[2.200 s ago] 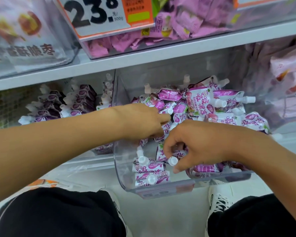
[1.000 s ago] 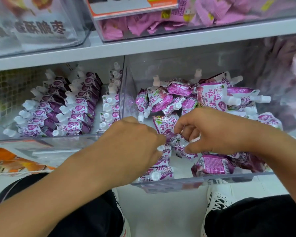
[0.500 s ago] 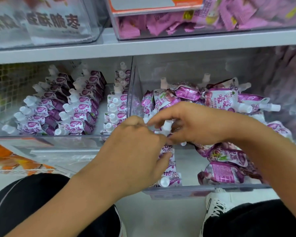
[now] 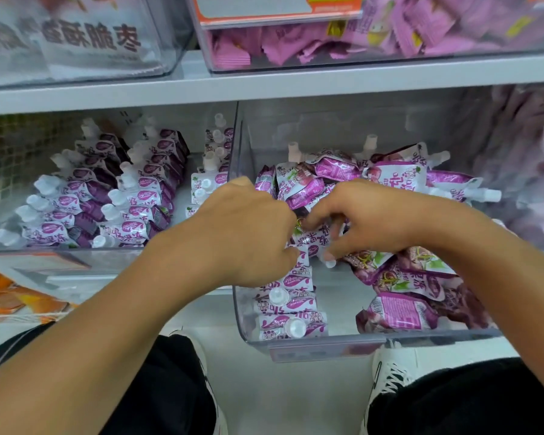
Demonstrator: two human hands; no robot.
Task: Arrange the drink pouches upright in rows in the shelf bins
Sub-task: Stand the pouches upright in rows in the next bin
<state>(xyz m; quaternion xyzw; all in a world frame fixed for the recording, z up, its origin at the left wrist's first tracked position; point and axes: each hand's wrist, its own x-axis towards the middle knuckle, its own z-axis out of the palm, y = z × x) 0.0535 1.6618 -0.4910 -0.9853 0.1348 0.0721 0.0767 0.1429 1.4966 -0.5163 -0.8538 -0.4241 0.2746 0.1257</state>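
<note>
A clear shelf bin (image 4: 321,348) is pulled out in front of me. Inside, a short row of upright purple-and-white drink pouches (image 4: 288,304) with white caps runs along its left wall. A loose heap of pouches (image 4: 399,180) fills the back and right side. My left hand (image 4: 248,233) rests over the row's far end, fingers curled on a pouch there. My right hand (image 4: 368,218) pinches a pouch (image 4: 314,238) by its top, beside the left hand. The pouch's cap is mostly hidden by my fingers.
The neighbouring bin (image 4: 60,255) on the left holds several tidy rows of upright pouches (image 4: 107,196). A grey shelf board (image 4: 264,86) above carries bins of pink packets (image 4: 358,32). Orange packets (image 4: 10,296) lie lower left. My knees and white shoes (image 4: 390,375) are below.
Both hands have shifted slightly toward the back of the left-hand row. The right hand has carried a pouch from the heap to the row beside the left hand.
</note>
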